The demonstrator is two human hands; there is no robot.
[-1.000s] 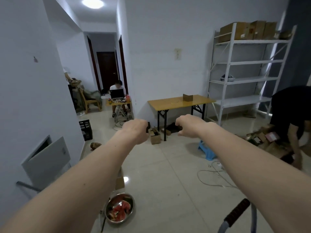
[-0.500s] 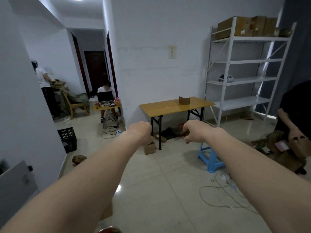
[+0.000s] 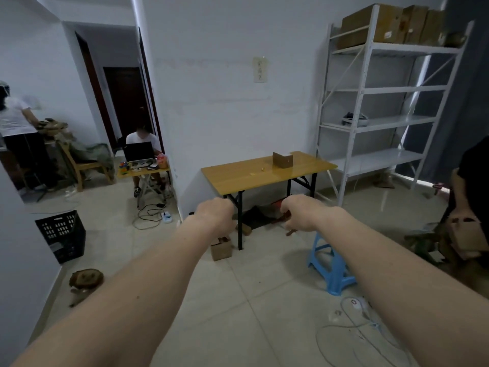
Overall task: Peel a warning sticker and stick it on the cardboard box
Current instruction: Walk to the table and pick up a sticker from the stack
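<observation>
A small cardboard box [image 3: 283,160] stands on a yellow folding table [image 3: 246,173] against the white wall, a few steps ahead. Two tiny yellow scraps [image 3: 262,169] lie on the tabletop left of the box; whether they are stickers is too small to tell. Both my arms reach forward at chest height. My left hand [image 3: 215,214] is curled into a fist, back facing me, nothing visible in it. My right hand [image 3: 300,213] is also curled, fingers pointing down, with nothing seen in it. Both hands are well short of the table.
A blue plastic stool [image 3: 330,263] stands right of the table legs; a small brown box [image 3: 221,249] sits on the floor by them. White cables [image 3: 354,321] trail across the tiles. White shelving [image 3: 381,123] holds cartons. A black crate [image 3: 62,234] is on the left. Three people are in the room.
The view has moved forward and swung left, bringing the table closer. Both fists stay held out in front, with the same curled shape.
</observation>
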